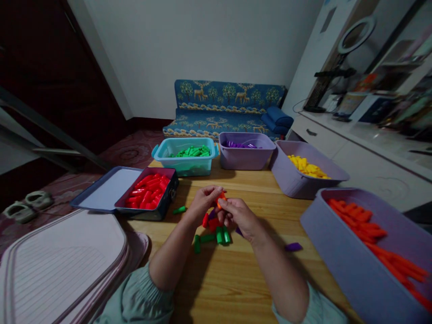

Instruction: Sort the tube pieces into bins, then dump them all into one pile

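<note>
Over the middle of the table, my left hand and my right hand meet, fingers closed around a small orange plastic piece. Part of that piece is covered by the fingers. Below and behind the hands lie loose pieces: several green pieces, red pieces and a few purple ones partly hidden by my hands. One green piece lies apart to the left. A purple piece rests to the right of my right forearm.
Around the wooden table stand a hinged box of red pieces, a teal bin of green, and lilac bins holding purple, yellow and orange pieces. Pale pink folded panels sit at left, a patterned sofa behind.
</note>
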Demonstrator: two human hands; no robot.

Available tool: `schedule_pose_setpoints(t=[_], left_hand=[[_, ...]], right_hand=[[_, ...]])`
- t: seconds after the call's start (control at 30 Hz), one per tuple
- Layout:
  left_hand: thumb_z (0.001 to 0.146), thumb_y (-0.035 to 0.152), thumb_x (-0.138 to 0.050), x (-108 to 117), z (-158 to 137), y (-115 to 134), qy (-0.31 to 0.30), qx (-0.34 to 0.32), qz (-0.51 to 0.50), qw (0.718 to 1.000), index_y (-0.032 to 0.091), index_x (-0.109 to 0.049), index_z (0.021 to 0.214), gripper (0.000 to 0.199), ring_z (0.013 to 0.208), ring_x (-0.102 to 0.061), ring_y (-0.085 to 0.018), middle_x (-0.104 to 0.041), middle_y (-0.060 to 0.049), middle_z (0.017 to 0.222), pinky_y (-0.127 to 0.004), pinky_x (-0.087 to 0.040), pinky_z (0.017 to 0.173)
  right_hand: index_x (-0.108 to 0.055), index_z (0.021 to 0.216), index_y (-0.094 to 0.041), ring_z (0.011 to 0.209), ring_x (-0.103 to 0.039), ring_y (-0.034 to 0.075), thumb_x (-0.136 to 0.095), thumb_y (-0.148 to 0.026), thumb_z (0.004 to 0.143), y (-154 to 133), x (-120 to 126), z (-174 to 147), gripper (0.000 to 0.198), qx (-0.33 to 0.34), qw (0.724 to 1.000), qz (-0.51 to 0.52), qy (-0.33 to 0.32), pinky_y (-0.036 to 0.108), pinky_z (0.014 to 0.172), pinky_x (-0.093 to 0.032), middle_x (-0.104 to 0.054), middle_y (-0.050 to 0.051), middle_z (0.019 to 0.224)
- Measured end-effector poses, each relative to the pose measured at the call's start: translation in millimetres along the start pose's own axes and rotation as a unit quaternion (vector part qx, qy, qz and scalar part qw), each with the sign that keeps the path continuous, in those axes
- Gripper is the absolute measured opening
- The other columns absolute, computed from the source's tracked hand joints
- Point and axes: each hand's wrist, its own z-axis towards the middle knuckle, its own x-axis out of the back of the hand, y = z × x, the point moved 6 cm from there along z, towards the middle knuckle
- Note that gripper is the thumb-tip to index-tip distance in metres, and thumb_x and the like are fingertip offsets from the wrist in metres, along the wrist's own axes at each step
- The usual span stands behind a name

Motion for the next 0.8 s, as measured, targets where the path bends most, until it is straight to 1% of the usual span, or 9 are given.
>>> schedule_pose_setpoints(t=[0.13, 0.27, 0.33, 0.4, 0.5, 0.57, 0.63, 0.73, 0.8], left_hand=[[0.064, 0.048, -0.077, 0.5, 0.5, -3.3, -0.003, 0.013, -0.051, 0.999, 0.012, -0.067, 0.085, 0.043, 0.050, -0.051, -0.007, -0.057, 0.002, 0.060, -0.018, -0.039, 0.048], [0.069, 0.045, -0.074, 0.8, 3.4, -6.8, -0.013, 0.022, -0.150, 0.988, 0.014, -0.066, 0.089, 0.037, 0.047, -0.052, -0.009, -0.057, 0.002, 0.059, -0.021, -0.044, 0.048], [0.073, 0.043, -0.070, 3.6, 4.6, -8.4, 0.004, 0.034, -0.203, 0.979, 0.015, -0.066, 0.094, 0.034, 0.052, -0.056, -0.011, -0.063, -0.002, 0.067, -0.022, -0.048, 0.053], [0.081, 0.045, -0.062, 4.5, 4.0, -8.9, 0.012, 0.057, -0.243, 0.968, 0.015, -0.066, 0.100, 0.035, 0.066, -0.063, -0.014, -0.069, -0.007, 0.084, -0.024, -0.051, 0.059], [0.087, 0.058, -0.045, -1.9, -0.7, -0.8, -0.030, 0.063, -0.271, 0.960, 0.015, -0.062, 0.114, 0.053, 0.095, -0.065, -0.021, -0.066, -0.014, 0.110, -0.028, -0.052, 0.069], [0.085, 0.069, -0.036, -10.0, -5.5, 8.4, -0.084, 0.046, -0.278, 0.956, 0.016, -0.056, 0.126, 0.070, 0.110, -0.060, -0.027, -0.062, -0.016, 0.121, -0.031, -0.052, 0.073], [0.082, 0.076, -0.029, -17.2, -9.8, 14.5, -0.129, 0.038, -0.281, 0.950, 0.016, -0.050, 0.133, 0.082, 0.118, -0.055, -0.030, -0.058, -0.018, 0.127, -0.033, -0.052, 0.074], [0.078, 0.080, -0.027, -17.4, -10.2, 14.8, -0.137, 0.040, -0.288, 0.947, 0.018, -0.044, 0.138, 0.088, 0.121, -0.053, -0.032, -0.055, -0.018, 0.132, -0.036, -0.051, 0.078], [0.079, 0.079, -0.029, -10.3, -6.7, 11.7, -0.120, 0.039, -0.309, 0.943, 0.020, -0.041, 0.140, 0.086, 0.123, -0.052, -0.031, -0.052, -0.017, 0.136, -0.038, -0.050, 0.085]], right_hand=[[-0.059, 0.072, -0.013, 0.036, -0.043, 0.005, -0.062, -0.059, 0.072, -0.2, -2.7, -0.5, 0.046, 0.013, 0.999, 0.042, 0.015, 0.016, 0.037, -0.028, -0.057, -0.002, 0.048], [-0.058, 0.073, -0.015, 0.038, -0.041, 0.004, -0.065, -0.056, 0.072, -6.6, -7.1, -3.7, 0.042, 0.037, 0.992, 0.118, 0.030, 0.016, 0.037, -0.028, -0.054, -0.004, 0.050], [-0.057, 0.072, -0.016, 0.039, -0.041, 0.004, -0.067, -0.055, 0.071, -11.5, -8.7, -5.3, 0.040, 0.063, 0.987, 0.140, 0.040, 0.017, 0.038, -0.029, -0.053, -0.005, 0.051], [-0.058, 0.072, -0.016, 0.038, -0.041, 0.004, -0.066, -0.055, 0.073, -14.4, -11.0, -5.8, 0.040, 0.081, 0.986, 0.143, 0.036, 0.017, 0.038, -0.029, -0.052, -0.005, 0.050], [-0.059, 0.072, -0.015, 0.036, -0.040, 0.004, -0.064, -0.056, 0.074, -11.1, -11.0, -3.3, 0.042, 0.091, 0.986, 0.134, 0.033, 0.018, 0.038, -0.029, -0.052, -0.005, 0.049], [-0.058, 0.070, -0.015, 0.036, -0.041, 0.004, -0.065, -0.058, 0.073, -2.2, -6.7, 0.6, 0.044, 0.072, 0.990, 0.112, 0.052, 0.017, 0.037, -0.029, -0.053, -0.004, 0.049], [-0.057, 0.069, -0.014, 0.035, -0.042, 0.005, -0.066, -0.060, 0.070, 7.1, -1.9, 4.4, 0.046, 0.042, 0.993, 0.090, 0.071, 0.017, 0.036, -0.029, -0.055, -0.003, 0.049], [-0.058, 0.071, -0.014, 0.036, -0.044, 0.005, -0.067, -0.061, 0.068, 6.0, 1.0, 5.2, 0.048, 0.027, 0.994, 0.082, 0.073, 0.017, 0.036, -0.032, -0.057, -0.001, 0.050], [-0.059, 0.074, -0.014, 0.039, -0.046, 0.006, -0.068, -0.058, 0.068, -10.0, 6.4, -0.3, 0.046, 0.061, 0.987, 0.109, 0.102, 0.017, 0.038, -0.034, -0.058, -0.001, 0.053]])
